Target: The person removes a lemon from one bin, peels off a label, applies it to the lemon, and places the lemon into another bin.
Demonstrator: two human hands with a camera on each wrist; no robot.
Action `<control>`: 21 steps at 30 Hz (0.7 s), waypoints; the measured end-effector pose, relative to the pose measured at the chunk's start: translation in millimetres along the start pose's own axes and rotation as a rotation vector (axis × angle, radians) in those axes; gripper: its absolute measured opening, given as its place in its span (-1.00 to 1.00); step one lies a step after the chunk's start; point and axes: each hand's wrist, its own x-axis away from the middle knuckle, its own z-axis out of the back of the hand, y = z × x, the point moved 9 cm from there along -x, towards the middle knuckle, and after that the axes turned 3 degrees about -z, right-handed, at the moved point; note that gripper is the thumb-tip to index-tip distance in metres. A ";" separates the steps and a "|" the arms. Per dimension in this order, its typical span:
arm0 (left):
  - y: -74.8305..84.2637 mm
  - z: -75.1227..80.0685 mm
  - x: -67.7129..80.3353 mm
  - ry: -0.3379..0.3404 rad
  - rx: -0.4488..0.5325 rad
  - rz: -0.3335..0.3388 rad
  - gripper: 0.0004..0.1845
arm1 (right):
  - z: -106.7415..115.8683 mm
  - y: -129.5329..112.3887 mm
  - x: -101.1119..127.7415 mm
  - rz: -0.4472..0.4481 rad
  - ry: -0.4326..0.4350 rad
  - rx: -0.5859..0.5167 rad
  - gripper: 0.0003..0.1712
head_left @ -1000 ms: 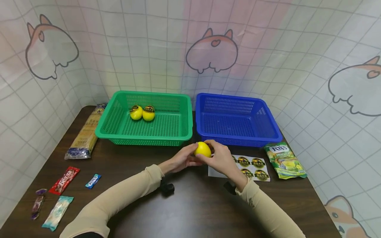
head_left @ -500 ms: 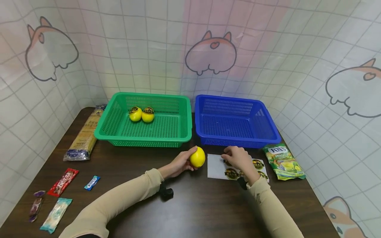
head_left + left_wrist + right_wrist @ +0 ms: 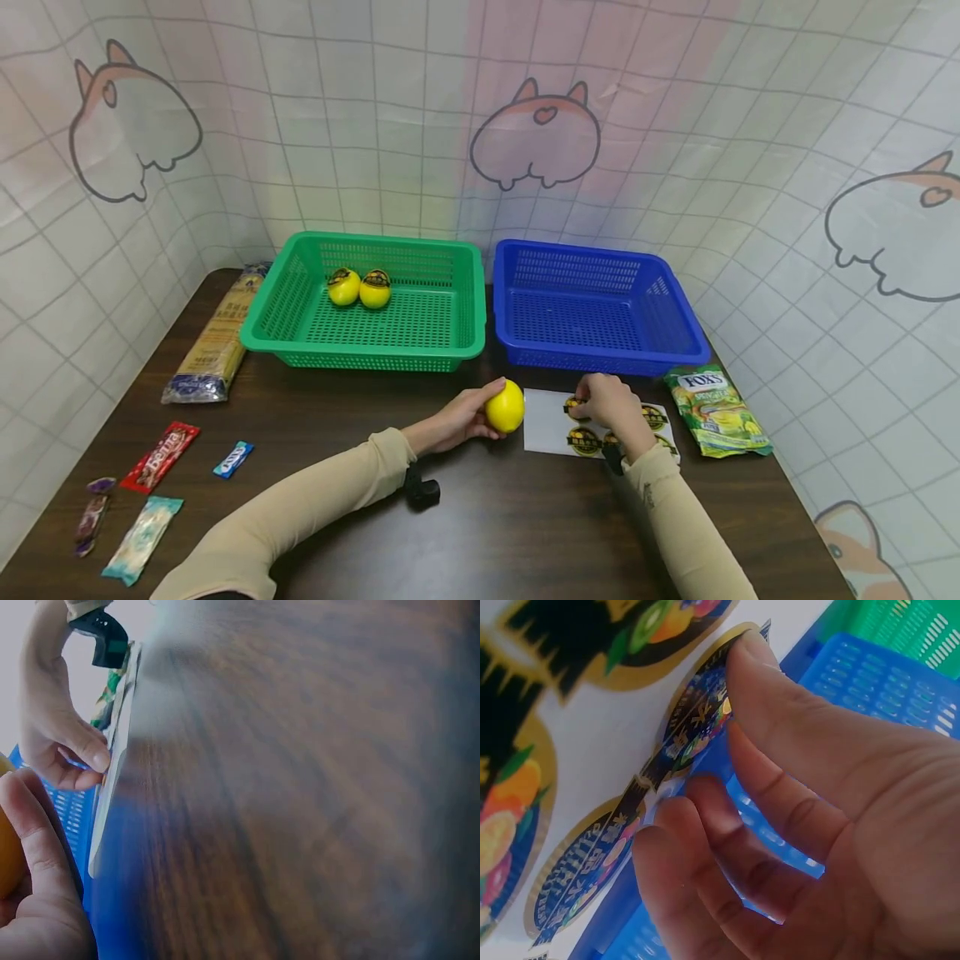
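Right hand (image 3: pixel 611 402) now on sticker sheet (image 3: pixel 547 421)

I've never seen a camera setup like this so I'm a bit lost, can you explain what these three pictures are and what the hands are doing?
There is no machine here: a person works at a dark table wearing three cameras. The wide picture comes from the head camera looking down; the other two come from cameras on each wrist, very close up, so they look odd.

The left hand holds a yellow lemon, which looks like a toy. The right hand pinches a round fruit sticker, peeling its edge from a white sticker sheet.

Behind stand a green basket with two stickered lemons and a blue basket with nothing visible inside. A Fox's candy bag lies at the right; a long noodle packet and small sweet wrappers lie at the left.
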 end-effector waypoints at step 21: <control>3.0 1.3 1.7 -0.005 0.038 0.017 -0.28 | 1.2 -8.8 1.3 0.030 0.004 0.032 -0.75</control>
